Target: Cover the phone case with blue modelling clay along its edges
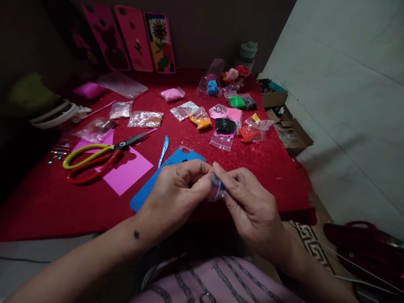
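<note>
Between both hands, just past the table's front edge, is a small clear plastic bag (217,190) with something blue inside. My left hand (178,189) pinches its left side with thumb and bent fingers. From the other side my right hand (249,200) grips it, thumb and forefinger pressed at the top. The fingers hide much of the bag. Behind my left hand a blue phone case (142,195) lies on the red cloth, partly covered by that hand. A blue plastic modelling knife (163,150) rests at the case's upper left.
Scissors (110,153) with yellow and red handles lie on pink paper (129,172) at left. Several clay bags, such as an orange one (201,119) and a black one (225,125), are spread behind my hands. Decorated phone cases (135,40) lean on the wall. Cardboard boxes (295,134) stand right.
</note>
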`<state>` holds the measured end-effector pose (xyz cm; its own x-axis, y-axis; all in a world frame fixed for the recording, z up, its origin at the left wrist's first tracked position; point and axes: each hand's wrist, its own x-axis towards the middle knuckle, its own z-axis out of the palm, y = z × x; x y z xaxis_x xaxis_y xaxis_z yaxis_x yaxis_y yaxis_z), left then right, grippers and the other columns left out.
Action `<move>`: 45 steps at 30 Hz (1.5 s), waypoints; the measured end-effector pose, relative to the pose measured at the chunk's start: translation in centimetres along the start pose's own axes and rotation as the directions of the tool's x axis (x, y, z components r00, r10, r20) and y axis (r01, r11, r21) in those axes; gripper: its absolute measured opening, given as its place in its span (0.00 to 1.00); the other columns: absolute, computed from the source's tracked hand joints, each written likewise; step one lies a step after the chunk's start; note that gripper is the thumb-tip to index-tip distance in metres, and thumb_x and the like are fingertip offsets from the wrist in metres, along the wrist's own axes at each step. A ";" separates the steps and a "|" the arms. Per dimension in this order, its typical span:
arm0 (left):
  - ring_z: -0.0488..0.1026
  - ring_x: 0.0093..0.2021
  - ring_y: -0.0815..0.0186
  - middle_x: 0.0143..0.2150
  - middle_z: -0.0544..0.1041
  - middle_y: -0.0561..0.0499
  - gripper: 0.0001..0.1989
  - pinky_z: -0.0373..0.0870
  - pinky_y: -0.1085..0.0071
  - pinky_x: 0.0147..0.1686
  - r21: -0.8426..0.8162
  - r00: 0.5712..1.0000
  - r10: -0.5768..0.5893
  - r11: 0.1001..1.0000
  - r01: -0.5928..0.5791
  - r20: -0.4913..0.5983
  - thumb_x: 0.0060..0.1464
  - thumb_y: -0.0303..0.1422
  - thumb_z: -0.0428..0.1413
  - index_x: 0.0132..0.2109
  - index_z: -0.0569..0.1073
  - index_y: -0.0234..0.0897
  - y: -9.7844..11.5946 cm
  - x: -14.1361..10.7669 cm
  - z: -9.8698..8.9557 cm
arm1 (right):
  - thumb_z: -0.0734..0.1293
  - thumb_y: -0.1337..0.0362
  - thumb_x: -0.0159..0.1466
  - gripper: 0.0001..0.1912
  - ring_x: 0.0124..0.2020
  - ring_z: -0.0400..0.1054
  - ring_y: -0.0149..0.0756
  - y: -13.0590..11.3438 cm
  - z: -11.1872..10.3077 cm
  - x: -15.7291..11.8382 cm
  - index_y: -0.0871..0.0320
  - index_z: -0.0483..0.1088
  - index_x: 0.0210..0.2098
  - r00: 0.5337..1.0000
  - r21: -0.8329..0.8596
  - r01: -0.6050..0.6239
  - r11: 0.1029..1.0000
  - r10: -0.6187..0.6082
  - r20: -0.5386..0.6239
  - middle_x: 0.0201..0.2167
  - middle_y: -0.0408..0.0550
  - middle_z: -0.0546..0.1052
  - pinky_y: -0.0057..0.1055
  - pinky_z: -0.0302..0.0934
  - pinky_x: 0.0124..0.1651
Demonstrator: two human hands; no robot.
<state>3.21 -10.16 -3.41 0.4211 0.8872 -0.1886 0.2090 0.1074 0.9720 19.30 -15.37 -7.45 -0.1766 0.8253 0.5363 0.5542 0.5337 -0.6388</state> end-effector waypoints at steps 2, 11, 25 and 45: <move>0.62 0.23 0.74 0.24 0.71 0.56 0.09 0.58 0.79 0.21 -0.033 1.000 -0.002 0.999 0.003 0.019 0.57 0.35 0.55 0.30 0.73 0.35 0.0 0.1 -0.1 | 0.61 0.77 0.68 0.27 0.38 0.66 0.32 -0.1 -0.3 0.2 0.59 0.64 0.65 0.999 0.116 -0.053 0.992 0.053 0.009 0.35 0.48 0.70 0.30 0.67 0.41; 0.55 0.17 0.77 0.18 0.66 0.61 0.06 0.53 0.79 0.17 -0.089 0.999 -0.045 0.995 0.048 0.030 0.55 0.34 0.58 0.34 0.77 0.36 0.8 -0.2 -0.4 | 0.63 0.76 0.67 0.25 0.39 0.69 0.27 -0.3 -1.0 0.4 0.56 0.67 0.63 0.991 0.216 -0.136 0.967 0.137 0.012 0.38 0.45 0.73 0.23 0.67 0.44; 0.49 0.14 0.79 0.14 0.58 0.63 0.08 0.45 0.83 0.12 -0.262 0.979 -0.163 0.946 0.191 0.122 0.55 0.33 0.58 0.30 0.73 0.35 0.5 -0.2 -0.1 | 0.63 0.76 0.67 0.26 0.40 0.68 0.28 0.1 -0.6 0.1 0.58 0.66 0.63 0.992 0.235 -0.125 0.964 0.121 0.032 0.38 0.47 0.72 0.25 0.66 0.44; 0.55 0.15 0.79 0.16 0.66 0.61 0.04 0.48 0.83 0.13 -0.100 0.999 0.004 0.995 0.000 0.038 0.52 0.28 0.61 0.34 0.81 0.38 0.5 -0.1 -1.0 | 0.65 0.75 0.66 0.26 0.42 0.70 0.28 0.5 -1.1 0.2 0.53 0.69 0.62 0.987 0.235 -0.159 0.959 0.159 0.017 0.41 0.45 0.75 0.25 0.67 0.46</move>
<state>2.41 -9.78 -2.81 0.4552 0.8698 -0.1901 0.1199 0.1517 0.9811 20.42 -15.10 -7.09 -0.0998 0.9029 0.4181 0.3683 0.4239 -0.8275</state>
